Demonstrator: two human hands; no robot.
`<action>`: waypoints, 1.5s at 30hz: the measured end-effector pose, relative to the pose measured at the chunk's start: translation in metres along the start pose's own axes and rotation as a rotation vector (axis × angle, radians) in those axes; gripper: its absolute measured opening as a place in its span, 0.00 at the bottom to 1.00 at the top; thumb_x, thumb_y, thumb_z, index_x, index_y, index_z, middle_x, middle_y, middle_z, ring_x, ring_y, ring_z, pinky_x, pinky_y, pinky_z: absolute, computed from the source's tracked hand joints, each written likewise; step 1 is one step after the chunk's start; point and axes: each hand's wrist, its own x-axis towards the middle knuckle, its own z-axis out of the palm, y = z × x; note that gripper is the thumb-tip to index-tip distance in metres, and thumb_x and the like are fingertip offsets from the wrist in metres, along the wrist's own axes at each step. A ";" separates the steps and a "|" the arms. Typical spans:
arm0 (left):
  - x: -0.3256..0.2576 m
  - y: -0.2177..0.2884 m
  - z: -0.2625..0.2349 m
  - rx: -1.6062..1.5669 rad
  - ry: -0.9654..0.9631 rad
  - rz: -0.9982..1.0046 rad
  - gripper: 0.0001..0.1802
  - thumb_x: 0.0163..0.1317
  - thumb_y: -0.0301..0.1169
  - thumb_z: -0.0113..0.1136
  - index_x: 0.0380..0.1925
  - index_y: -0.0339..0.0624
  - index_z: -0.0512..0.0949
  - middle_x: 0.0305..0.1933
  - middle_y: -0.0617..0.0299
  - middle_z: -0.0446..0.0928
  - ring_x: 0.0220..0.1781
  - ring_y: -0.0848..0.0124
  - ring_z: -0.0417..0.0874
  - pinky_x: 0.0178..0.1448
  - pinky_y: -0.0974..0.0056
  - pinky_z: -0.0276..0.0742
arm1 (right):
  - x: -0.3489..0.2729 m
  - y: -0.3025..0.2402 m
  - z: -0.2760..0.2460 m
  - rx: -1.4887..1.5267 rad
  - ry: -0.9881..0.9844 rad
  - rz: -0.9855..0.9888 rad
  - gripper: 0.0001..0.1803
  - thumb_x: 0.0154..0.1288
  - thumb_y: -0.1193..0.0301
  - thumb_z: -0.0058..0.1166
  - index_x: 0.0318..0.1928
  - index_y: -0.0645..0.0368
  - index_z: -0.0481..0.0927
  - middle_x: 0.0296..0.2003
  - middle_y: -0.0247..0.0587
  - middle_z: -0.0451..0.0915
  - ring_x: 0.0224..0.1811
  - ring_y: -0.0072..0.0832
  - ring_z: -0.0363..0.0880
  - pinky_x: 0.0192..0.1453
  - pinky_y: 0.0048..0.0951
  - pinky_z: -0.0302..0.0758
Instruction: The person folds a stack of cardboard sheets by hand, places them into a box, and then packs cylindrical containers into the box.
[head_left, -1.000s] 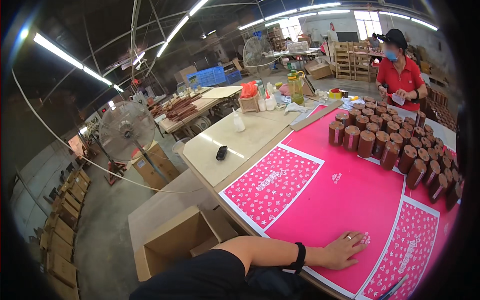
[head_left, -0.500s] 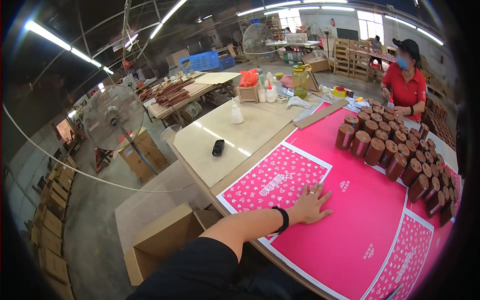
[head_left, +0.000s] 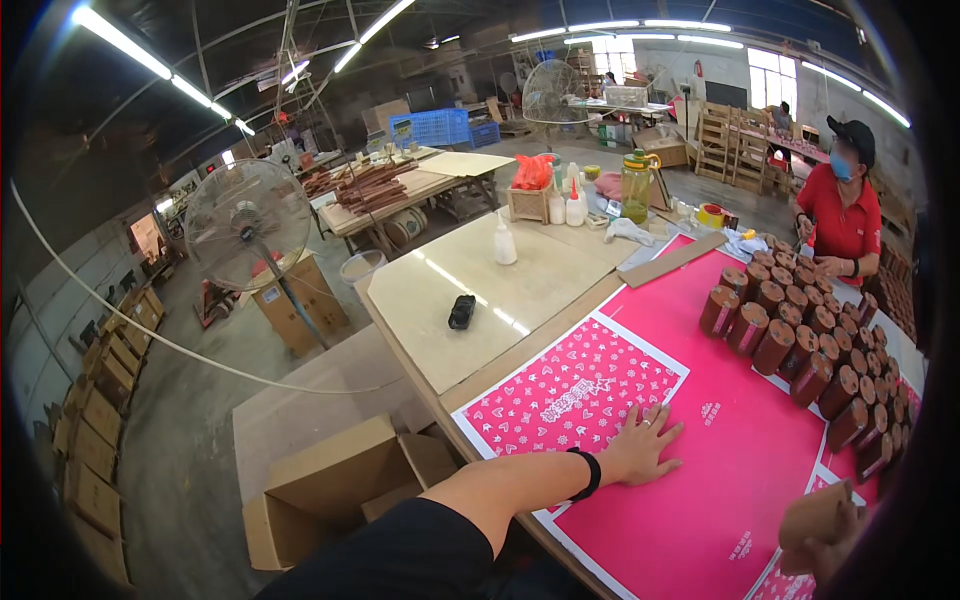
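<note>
My left hand (head_left: 638, 452) lies flat with fingers spread on a pink printed sheet (head_left: 700, 520), beside its white-patterned panel (head_left: 575, 385). A ring and a black wristband are on that arm. At the lower right edge my right hand (head_left: 846, 540) grips a brown cylinder (head_left: 808, 518), held over the sheet's nearer patterned corner. Part of this hand is cut off by the dark rim. Beyond it, many similar brown cylinders (head_left: 790, 330) stand packed together on the pink sheet.
A black object (head_left: 462, 311) and a white squeeze bottle (head_left: 505, 243) rest on the pale board (head_left: 420, 330). A flat strip (head_left: 672, 260) lies across the sheet's far edge. An open cardboard box (head_left: 330, 480) stands below the table. Across the table a person in red (head_left: 845, 220) works.
My right hand has come into view at the lower right with a brown cylinder in it. The left hand stays flat on the sheet. The whole view has shifted slightly.
</note>
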 end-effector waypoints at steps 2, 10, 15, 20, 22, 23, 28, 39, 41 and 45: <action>0.000 0.004 -0.002 -0.001 -0.021 0.005 0.43 0.74 0.63 0.34 0.78 0.43 0.54 0.81 0.35 0.47 0.83 0.43 0.45 0.80 0.32 0.40 | 0.017 0.026 0.024 -0.110 0.062 0.032 0.43 0.24 0.73 0.68 0.53 0.63 0.76 0.48 0.43 0.63 0.55 0.45 0.74 0.63 0.41 0.76; 0.000 0.001 0.003 0.002 0.002 0.008 0.43 0.74 0.63 0.33 0.77 0.43 0.55 0.80 0.34 0.48 0.83 0.42 0.46 0.80 0.34 0.41 | 0.010 -0.034 0.083 -0.618 0.083 0.032 0.41 0.20 0.72 0.72 0.48 0.61 0.78 0.52 0.51 0.64 0.59 0.53 0.66 0.64 0.50 0.66; -0.001 0.003 -0.004 0.019 -0.041 -0.006 0.43 0.75 0.62 0.33 0.78 0.44 0.53 0.81 0.35 0.47 0.84 0.44 0.45 0.81 0.33 0.38 | -0.002 -0.041 0.084 -0.656 0.090 -0.021 0.40 0.24 0.69 0.73 0.49 0.61 0.77 0.55 0.53 0.64 0.63 0.55 0.63 0.68 0.56 0.59; -0.001 0.004 -0.002 0.011 -0.021 -0.002 0.43 0.75 0.62 0.34 0.78 0.42 0.53 0.81 0.34 0.47 0.84 0.43 0.45 0.80 0.32 0.39 | -0.010 -0.015 0.082 -0.687 0.187 -0.218 0.39 0.28 0.65 0.74 0.48 0.62 0.76 0.65 0.58 0.63 0.69 0.58 0.60 0.69 0.58 0.58; -0.001 0.001 0.004 0.014 0.005 0.002 0.43 0.75 0.62 0.33 0.78 0.42 0.54 0.80 0.34 0.48 0.83 0.42 0.46 0.80 0.33 0.40 | -0.009 -0.038 0.072 -0.954 0.001 -0.281 0.38 0.59 0.44 0.66 0.68 0.43 0.76 0.67 0.66 0.67 0.67 0.59 0.68 0.68 0.57 0.66; -0.001 -0.001 0.007 0.016 0.030 0.006 0.43 0.74 0.63 0.33 0.77 0.42 0.55 0.79 0.33 0.49 0.83 0.41 0.47 0.79 0.33 0.42 | -0.009 -0.032 0.073 -0.952 0.001 -0.282 0.38 0.59 0.44 0.66 0.68 0.43 0.76 0.67 0.66 0.67 0.67 0.59 0.68 0.68 0.57 0.66; 0.000 0.002 0.005 0.016 0.013 0.006 0.44 0.74 0.63 0.33 0.77 0.42 0.55 0.80 0.33 0.49 0.83 0.41 0.46 0.80 0.33 0.41 | -0.013 -0.025 0.076 -0.981 -0.014 -0.192 0.41 0.59 0.34 0.59 0.70 0.35 0.73 0.71 0.61 0.62 0.71 0.61 0.61 0.71 0.64 0.58; -0.002 0.005 -0.007 0.038 -0.060 -0.017 0.44 0.75 0.63 0.31 0.79 0.44 0.52 0.81 0.36 0.47 0.84 0.44 0.45 0.81 0.34 0.39 | 0.007 -0.019 0.063 -0.620 -0.067 -0.026 0.40 0.20 0.65 0.78 0.45 0.59 0.81 0.74 0.65 0.56 0.72 0.62 0.63 0.72 0.60 0.59; -0.002 0.005 -0.004 0.043 -0.051 -0.010 0.43 0.75 0.63 0.31 0.79 0.44 0.53 0.81 0.36 0.47 0.84 0.44 0.45 0.81 0.34 0.39 | 0.017 -0.004 0.054 -0.602 -0.118 0.025 0.40 0.19 0.66 0.79 0.44 0.58 0.83 0.75 0.65 0.55 0.72 0.63 0.63 0.72 0.61 0.61; -0.003 0.005 -0.003 0.032 -0.045 -0.007 0.43 0.75 0.63 0.31 0.78 0.44 0.53 0.81 0.36 0.47 0.84 0.44 0.45 0.81 0.33 0.40 | 0.024 -0.006 0.047 -0.542 -0.278 0.126 0.40 0.21 0.64 0.82 0.45 0.58 0.83 0.77 0.65 0.51 0.74 0.63 0.61 0.73 0.62 0.61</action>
